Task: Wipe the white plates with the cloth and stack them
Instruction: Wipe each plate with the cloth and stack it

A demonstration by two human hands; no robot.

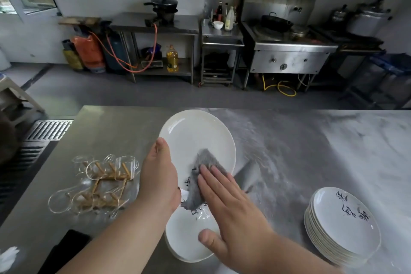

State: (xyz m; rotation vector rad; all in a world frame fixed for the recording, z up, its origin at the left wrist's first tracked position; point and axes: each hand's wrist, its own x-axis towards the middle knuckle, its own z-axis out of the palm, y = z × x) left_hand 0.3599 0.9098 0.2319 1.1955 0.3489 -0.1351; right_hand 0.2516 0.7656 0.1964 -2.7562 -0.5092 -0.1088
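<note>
White plate point(195, 140) held tilted above the steel table point(311, 151), over its near middle; left hand point(160, 176) grips the plate's left rim, thumb over the edge, other fingers hidden behind the plate; grey cloth point(200, 176) lies on the plate's lower face and covers most of the black brush lettering there, unreadable; right hand point(231, 211) flat, fingers straight and together, pressing on the cloth, gripping nothing; plate is glossy, slightly uneven oval, pale glare on its upper part; low pile of plates point(184, 242) on the table under the hands, partly hidden by both forearms and the cloth's hanging end, count cannot tell; right stack point(342, 229) of matching white plates well apart at the table's right, top one shows black lettering; glass cups on a wooden rack point(100, 184) left of the left hand, outlines hard to separate; dark flat object point(64, 249) at bottom left partly covered by the left forearm, cannot tell what it is.
</note>
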